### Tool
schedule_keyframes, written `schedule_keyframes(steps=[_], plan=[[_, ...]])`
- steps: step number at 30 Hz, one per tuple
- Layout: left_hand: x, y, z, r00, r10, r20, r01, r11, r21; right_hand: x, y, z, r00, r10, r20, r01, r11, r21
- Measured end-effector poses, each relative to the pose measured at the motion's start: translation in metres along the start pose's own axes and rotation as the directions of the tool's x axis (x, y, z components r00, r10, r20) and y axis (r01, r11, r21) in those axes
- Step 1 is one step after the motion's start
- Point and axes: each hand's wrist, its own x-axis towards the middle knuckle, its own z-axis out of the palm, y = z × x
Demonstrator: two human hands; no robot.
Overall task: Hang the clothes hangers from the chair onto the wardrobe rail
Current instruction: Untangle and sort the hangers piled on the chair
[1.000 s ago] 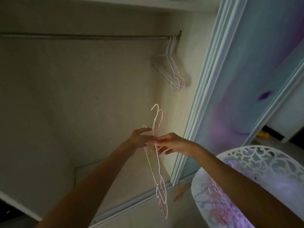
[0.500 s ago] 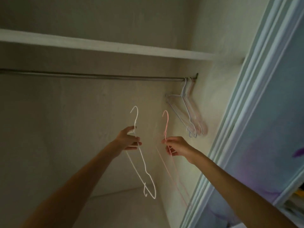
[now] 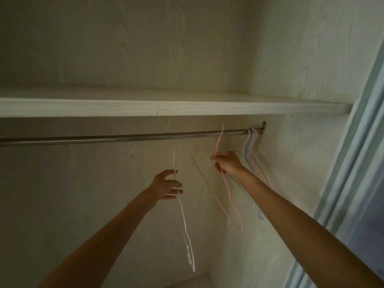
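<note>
Head view: two hangers in hand. Right hand (image 3: 227, 164) grips pink hanger (image 3: 228, 190), hook now over rail (image 3: 124, 137), up from below it earlier. Left hand (image 3: 166, 186) pinches white hanger (image 3: 184, 221), under rail. Several hung hangers (image 3: 251, 150), count unclear.

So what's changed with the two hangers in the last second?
Both hands split the pair apart. The right hand lifted the pink hanger until its hook reached the rail, though whether it has caught is unclear. The left hand raised the white hanger, hook below the rail. The hung hangers stayed put.
</note>
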Motion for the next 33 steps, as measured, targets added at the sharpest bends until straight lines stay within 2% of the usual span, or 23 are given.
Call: schedule_keyframes(steps=[4,9,11,13,15,17,18,19,21,23,28,33], plan=[[0.01,0.004,-0.003,0.997,0.001,0.073,-0.004,0.999,0.04,0.022,0.01,0.008,1.0,0.009,0.014,-0.007,0.992,-0.126],[0.025,0.012,0.001,0.993,-0.008,0.114,-0.001,0.997,0.08,0.034,0.023,0.01,0.998,0.052,0.023,-0.048,0.988,-0.146],[0.031,0.013,0.003,0.993,-0.007,0.118,-0.006,0.994,0.112,0.032,0.025,0.008,0.993,0.083,0.08,-0.069,0.983,-0.168],[0.035,0.012,0.007,0.993,-0.003,0.115,-0.013,0.99,0.138,0.029,0.026,0.002,0.994,0.055,0.092,-0.018,0.931,-0.364],[0.038,0.013,0.012,0.993,-0.004,0.116,-0.013,0.99,0.144,0.028,0.021,-0.007,0.984,-0.164,-0.063,0.109,0.849,-0.517],[0.041,0.013,0.016,0.993,-0.012,0.119,-0.005,0.989,0.144,0.03,0.007,-0.016,0.844,-0.503,-0.185,0.302,0.731,-0.611],[0.042,0.013,0.017,0.993,-0.017,0.117,0.0,0.99,0.143,0.034,0.0,-0.019,0.77,-0.614,-0.17,0.369,0.647,-0.667],[0.044,0.012,0.018,0.993,-0.021,0.113,0.005,0.99,0.14,0.043,-0.005,-0.021,0.731,-0.674,-0.109,0.411,0.562,-0.718],[0.048,0.011,0.021,0.994,-0.025,0.102,0.01,0.99,0.138,0.058,-0.008,-0.022,0.738,-0.672,0.059,0.439,0.411,-0.799],[0.047,0.012,0.021,0.995,-0.02,0.095,0.006,0.99,0.141,0.067,-0.006,-0.022,0.758,-0.637,0.138,0.432,0.333,-0.838],[0.047,0.019,0.026,0.995,-0.008,0.097,-0.006,0.99,0.142,0.078,0.015,-0.048,0.758,-0.646,0.088,0.4,0.354,-0.846],[0.048,0.019,0.03,0.996,-0.022,0.09,0.009,0.989,0.15,0.087,0.034,-0.082,0.779,-0.624,0.058,0.309,0.302,-0.902]])
